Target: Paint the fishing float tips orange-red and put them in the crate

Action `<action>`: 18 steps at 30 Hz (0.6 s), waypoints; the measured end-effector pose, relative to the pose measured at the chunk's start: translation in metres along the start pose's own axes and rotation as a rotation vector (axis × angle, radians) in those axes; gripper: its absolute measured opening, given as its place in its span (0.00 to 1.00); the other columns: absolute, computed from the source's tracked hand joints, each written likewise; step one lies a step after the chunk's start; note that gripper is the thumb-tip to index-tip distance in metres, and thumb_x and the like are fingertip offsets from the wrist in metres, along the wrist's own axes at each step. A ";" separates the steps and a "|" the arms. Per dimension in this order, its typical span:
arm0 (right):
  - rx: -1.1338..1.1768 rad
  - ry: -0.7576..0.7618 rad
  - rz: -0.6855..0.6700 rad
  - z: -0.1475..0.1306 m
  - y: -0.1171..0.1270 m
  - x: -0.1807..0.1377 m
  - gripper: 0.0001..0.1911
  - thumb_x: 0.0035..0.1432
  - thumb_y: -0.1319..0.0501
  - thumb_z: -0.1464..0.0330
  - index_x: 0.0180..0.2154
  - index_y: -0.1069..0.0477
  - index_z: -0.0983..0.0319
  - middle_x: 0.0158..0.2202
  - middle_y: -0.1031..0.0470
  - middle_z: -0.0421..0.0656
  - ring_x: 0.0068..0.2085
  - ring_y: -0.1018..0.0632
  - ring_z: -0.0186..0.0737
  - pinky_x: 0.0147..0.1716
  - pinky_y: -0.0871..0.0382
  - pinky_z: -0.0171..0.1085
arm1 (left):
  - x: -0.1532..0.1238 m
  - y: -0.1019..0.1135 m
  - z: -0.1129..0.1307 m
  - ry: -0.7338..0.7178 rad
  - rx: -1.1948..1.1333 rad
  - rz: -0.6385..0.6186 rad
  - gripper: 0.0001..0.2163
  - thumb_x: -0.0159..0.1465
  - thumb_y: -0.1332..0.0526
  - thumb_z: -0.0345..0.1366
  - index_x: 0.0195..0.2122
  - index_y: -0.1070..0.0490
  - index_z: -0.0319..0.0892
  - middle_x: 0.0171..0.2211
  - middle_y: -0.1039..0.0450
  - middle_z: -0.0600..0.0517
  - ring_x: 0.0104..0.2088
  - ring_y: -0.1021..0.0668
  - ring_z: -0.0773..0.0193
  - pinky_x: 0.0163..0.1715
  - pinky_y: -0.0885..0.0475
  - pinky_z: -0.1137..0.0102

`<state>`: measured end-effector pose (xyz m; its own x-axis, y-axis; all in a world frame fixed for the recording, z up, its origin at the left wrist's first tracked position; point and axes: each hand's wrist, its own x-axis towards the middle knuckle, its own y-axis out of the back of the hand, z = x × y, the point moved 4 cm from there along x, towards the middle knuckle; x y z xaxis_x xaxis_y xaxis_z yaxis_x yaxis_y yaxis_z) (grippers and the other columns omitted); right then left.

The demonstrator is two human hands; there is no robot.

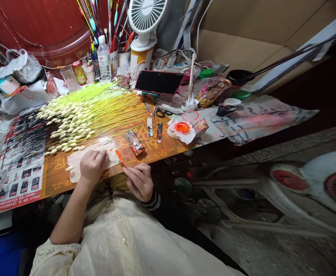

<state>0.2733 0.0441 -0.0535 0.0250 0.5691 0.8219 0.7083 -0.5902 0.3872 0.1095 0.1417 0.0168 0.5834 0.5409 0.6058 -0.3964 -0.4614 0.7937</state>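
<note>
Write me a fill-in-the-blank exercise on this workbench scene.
1. The pale cloth lies under the person's ____ hand.
2. The slim piece nearest the right hand is ____ in colour.
3. The desk fan standing behind the phone is ____.

Missing words: left; orange; white.

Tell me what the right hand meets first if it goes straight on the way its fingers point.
Probably the slim orange piece at the table's edge, just beyond the right hand's fingertips. Depth is unclear, so they may already touch.
</note>
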 end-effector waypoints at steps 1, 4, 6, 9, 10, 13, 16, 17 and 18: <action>0.006 0.004 0.005 -0.001 -0.001 0.001 0.29 0.59 0.41 0.75 0.61 0.36 0.56 0.47 0.23 0.44 0.43 0.29 0.42 0.49 0.33 0.49 | 0.000 0.000 0.000 -0.003 0.002 0.002 0.06 0.68 0.43 0.34 0.41 0.28 0.42 0.29 0.24 0.51 0.31 0.25 0.64 0.33 0.34 0.67; 0.008 0.002 -0.003 -0.003 -0.003 0.003 0.29 0.60 0.41 0.75 0.62 0.37 0.55 0.47 0.23 0.44 0.44 0.29 0.42 0.49 0.34 0.48 | -0.001 0.000 0.000 0.004 -0.001 -0.005 0.06 0.68 0.43 0.34 0.41 0.28 0.42 0.30 0.24 0.51 0.31 0.26 0.64 0.34 0.34 0.68; -0.003 -0.010 -0.021 -0.003 -0.004 0.002 0.29 0.60 0.42 0.74 0.62 0.37 0.55 0.48 0.23 0.44 0.45 0.29 0.43 0.49 0.35 0.49 | -0.001 0.000 0.000 0.016 -0.009 -0.013 0.06 0.68 0.44 0.34 0.41 0.28 0.43 0.30 0.24 0.51 0.31 0.25 0.64 0.34 0.35 0.68; -0.024 -0.025 -0.036 -0.001 -0.006 -0.001 0.29 0.61 0.42 0.73 0.63 0.37 0.55 0.48 0.23 0.44 0.46 0.29 0.43 0.50 0.35 0.49 | -0.001 0.000 -0.001 0.021 -0.018 -0.015 0.06 0.68 0.44 0.35 0.41 0.28 0.43 0.30 0.24 0.51 0.31 0.25 0.64 0.34 0.35 0.67; -0.029 -0.029 -0.036 -0.001 -0.006 -0.002 0.29 0.61 0.42 0.73 0.63 0.38 0.55 0.48 0.23 0.44 0.46 0.29 0.43 0.50 0.35 0.48 | -0.001 0.000 -0.001 0.017 -0.017 -0.010 0.06 0.68 0.44 0.35 0.41 0.28 0.43 0.30 0.24 0.51 0.31 0.25 0.64 0.34 0.35 0.67; -0.033 -0.039 -0.026 -0.002 -0.006 -0.002 0.30 0.61 0.41 0.74 0.63 0.38 0.55 0.48 0.23 0.44 0.46 0.29 0.43 0.51 0.36 0.49 | -0.001 0.000 -0.001 0.008 -0.009 0.001 0.06 0.68 0.43 0.34 0.42 0.28 0.42 0.30 0.24 0.51 0.31 0.26 0.64 0.34 0.35 0.67; -0.028 -0.043 -0.012 -0.003 -0.006 0.000 0.31 0.60 0.41 0.75 0.63 0.39 0.55 0.48 0.23 0.44 0.45 0.29 0.43 0.51 0.35 0.49 | -0.001 0.000 -0.001 0.009 -0.005 -0.001 0.06 0.68 0.44 0.34 0.42 0.28 0.42 0.30 0.24 0.51 0.31 0.26 0.64 0.33 0.35 0.67; -0.026 -0.045 -0.007 -0.003 -0.006 0.000 0.31 0.60 0.41 0.75 0.63 0.38 0.55 0.48 0.23 0.44 0.45 0.29 0.43 0.51 0.35 0.49 | 0.000 0.000 0.000 0.008 -0.003 0.000 0.06 0.68 0.44 0.34 0.41 0.28 0.43 0.30 0.24 0.51 0.31 0.26 0.64 0.33 0.35 0.67; -0.023 -0.048 -0.003 -0.003 -0.006 0.001 0.31 0.60 0.40 0.76 0.63 0.38 0.55 0.48 0.23 0.44 0.45 0.29 0.42 0.50 0.35 0.49 | 0.000 0.001 0.000 0.005 -0.001 0.003 0.06 0.68 0.44 0.34 0.41 0.28 0.42 0.30 0.24 0.51 0.31 0.26 0.64 0.33 0.35 0.67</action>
<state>0.2670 0.0463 -0.0537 0.0568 0.5972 0.8001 0.6919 -0.6013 0.3996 0.1089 0.1416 0.0171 0.5786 0.5434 0.6082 -0.3983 -0.4625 0.7921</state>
